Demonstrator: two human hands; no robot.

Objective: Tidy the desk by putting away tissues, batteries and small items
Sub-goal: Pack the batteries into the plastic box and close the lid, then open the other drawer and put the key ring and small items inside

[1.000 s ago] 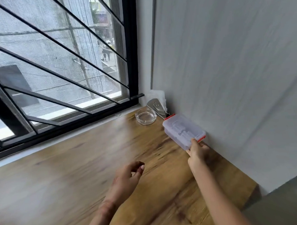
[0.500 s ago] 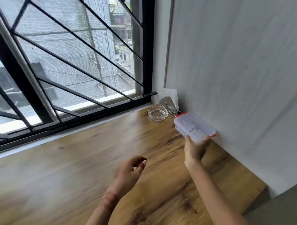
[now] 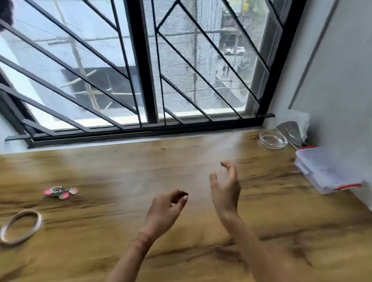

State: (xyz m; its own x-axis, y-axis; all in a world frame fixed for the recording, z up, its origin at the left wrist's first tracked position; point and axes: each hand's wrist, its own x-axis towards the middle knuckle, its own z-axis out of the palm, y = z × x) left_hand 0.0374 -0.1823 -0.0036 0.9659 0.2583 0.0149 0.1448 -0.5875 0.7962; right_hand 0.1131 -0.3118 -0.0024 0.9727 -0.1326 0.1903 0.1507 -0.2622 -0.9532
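A barred window (image 3: 147, 63) backs the wooden table (image 3: 100, 240). A clear plastic box (image 3: 325, 169) with red clasps sits against the right wall. Both hands hover empty: the right hand (image 3: 225, 188) open, the left hand (image 3: 166, 210) loosely curled. Far left lie a metal ring (image 3: 20, 227) and a pink keychain (image 3: 60, 191) (blurred).

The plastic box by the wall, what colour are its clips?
Red, on a clear plastic box; one clip shows plainly in the head view.

metal ring (image 3: 19, 227) motion-blurred, pink trinket (image 3: 60, 191) perhaps a keyring, box (image 3: 325, 169) contents unreadable
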